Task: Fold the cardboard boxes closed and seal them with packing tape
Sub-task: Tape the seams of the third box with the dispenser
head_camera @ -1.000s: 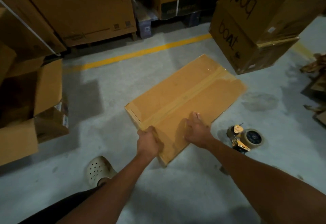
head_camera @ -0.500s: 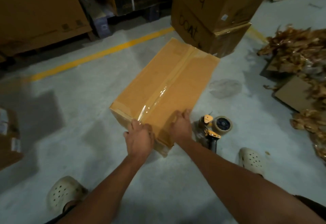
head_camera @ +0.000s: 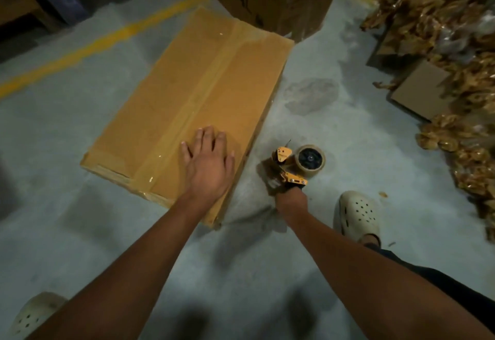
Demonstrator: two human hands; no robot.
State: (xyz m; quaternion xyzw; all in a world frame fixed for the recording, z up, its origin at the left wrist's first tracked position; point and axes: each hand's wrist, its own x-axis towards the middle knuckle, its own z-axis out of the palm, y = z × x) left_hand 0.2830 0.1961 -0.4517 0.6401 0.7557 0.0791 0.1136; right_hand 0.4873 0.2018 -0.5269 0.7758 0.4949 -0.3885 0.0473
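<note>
1. Lying on the floor (head_camera: pixel 67 157): cardboard box (head_camera: pixel 171 93), flaps shut, tape along the seam.
2. Pressing on its near end with left hand (head_camera: pixel 207 163), fingers straight, likely to steady it.
3. Gripping tape dispenser (head_camera: pixel 300 163) just beside the box with right hand (head_camera: pixel 290 200), probably for another strip.

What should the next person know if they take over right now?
Hands: the left hand rests flat on the near end of the cardboard box. The right hand grips the handle of the tape dispenser, which stands on the floor right of the box.
Done: flaps closed, tape strip along the centre seam.
To do: probably lift the dispenser and tape what remains; other sides not visible.
</note>
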